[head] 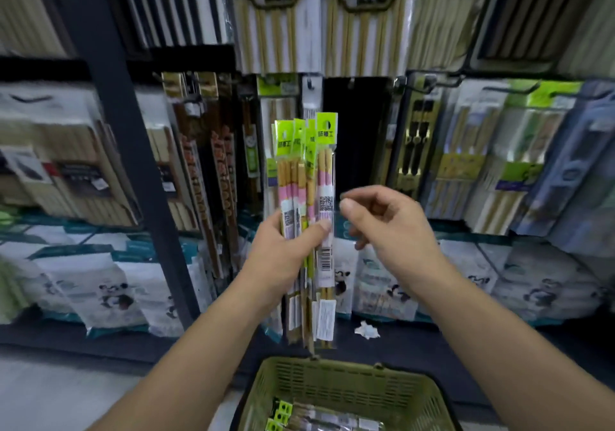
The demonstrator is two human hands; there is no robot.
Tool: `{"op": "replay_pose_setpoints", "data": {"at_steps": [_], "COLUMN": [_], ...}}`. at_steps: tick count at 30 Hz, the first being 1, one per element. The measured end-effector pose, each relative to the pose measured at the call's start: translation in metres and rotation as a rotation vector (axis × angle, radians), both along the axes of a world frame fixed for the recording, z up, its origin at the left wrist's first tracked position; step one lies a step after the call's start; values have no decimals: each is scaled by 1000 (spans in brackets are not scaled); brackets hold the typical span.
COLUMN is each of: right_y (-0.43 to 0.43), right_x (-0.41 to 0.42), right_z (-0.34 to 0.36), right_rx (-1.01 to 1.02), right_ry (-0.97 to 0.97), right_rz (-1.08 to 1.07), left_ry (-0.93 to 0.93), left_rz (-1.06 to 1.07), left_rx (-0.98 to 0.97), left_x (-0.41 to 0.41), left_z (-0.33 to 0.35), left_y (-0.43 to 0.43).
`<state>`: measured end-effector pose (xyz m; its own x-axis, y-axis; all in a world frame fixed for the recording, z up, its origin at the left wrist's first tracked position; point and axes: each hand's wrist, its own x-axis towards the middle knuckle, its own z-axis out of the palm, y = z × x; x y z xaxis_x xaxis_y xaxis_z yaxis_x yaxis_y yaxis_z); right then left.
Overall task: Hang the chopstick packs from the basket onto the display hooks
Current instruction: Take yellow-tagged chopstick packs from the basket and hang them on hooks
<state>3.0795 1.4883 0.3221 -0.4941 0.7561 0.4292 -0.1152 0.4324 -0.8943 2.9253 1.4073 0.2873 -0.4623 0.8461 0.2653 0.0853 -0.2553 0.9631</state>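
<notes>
Nearest, at the bottom edge: a green plastic basket [336, 385] with slotted walls, on the floor [50, 387]. Inside it, more chopstick packs [299, 421] lying flat, green header cards toward the left.

Just above the basket's far rim, held upright: a bundle of chopstick packs [307, 177]. Clear sleeves, pink-and-white bands on the sticks, barcode and QR labels facing the camera, lime-green header cards at the top, fanned slightly apart. Lower ends hanging free, close over the rim, not touching it.

Left grip [286, 247] wrapped round the bundle at about mid-length, fingers curled behind and thumb pressed across the front. More of the bundle showing above the grip than below.

Right grip [389, 227] just to the right of the bundle, at the level of the QR label. Fingers half curled, thumb and forefinger parted, pinching nothing; forefinger blurred. Thumb tip very near the rightmost pack's edge, contact not clear.

Beyond, on the dark base shelf: a crumpled scrap of white paper [367, 329]. Behind it, a row of white bags with panda prints [113, 294].

Farther back, a dark upright post [133, 151] on the left and rows of hung chopstick packs across the display. Straight behind the bundle's header cards, a display hook [310, 82] with a narrow white pack below it, beside a black gap in the row.
</notes>
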Motion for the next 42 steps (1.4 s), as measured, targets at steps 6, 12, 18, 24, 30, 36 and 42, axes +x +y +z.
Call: {"op": "replay_pose_setpoints", "data": {"at_steps": [6, 12, 18, 24, 30, 36, 42], "right_y": [20, 32, 43, 53, 58, 56, 57], "right_x": [-24, -42, -56, -68, -73, -71, -73], "right_z": [67, 89, 87, 90, 92, 94, 96], "right_rx": [137, 137, -6, -167, -112, -104, -73], "right_ry": [116, 177, 212, 234, 197, 179, 188], "right_rz": [-95, -149, -164, -160, -245, -279, -273], "left_ry": [120, 122, 22, -56, -110, -100, -51], "left_rz": [-53, -48, -30, 18, 84, 73, 51], "left_rx": [92, 130, 138, 116, 74, 83, 97], "left_x": [-3, -12, -25, -35, -39, -40, -38], "left_z": [43, 48, 36, 35, 35, 35, 34], "left_y": [21, 41, 49, 55, 58, 53, 54]}}
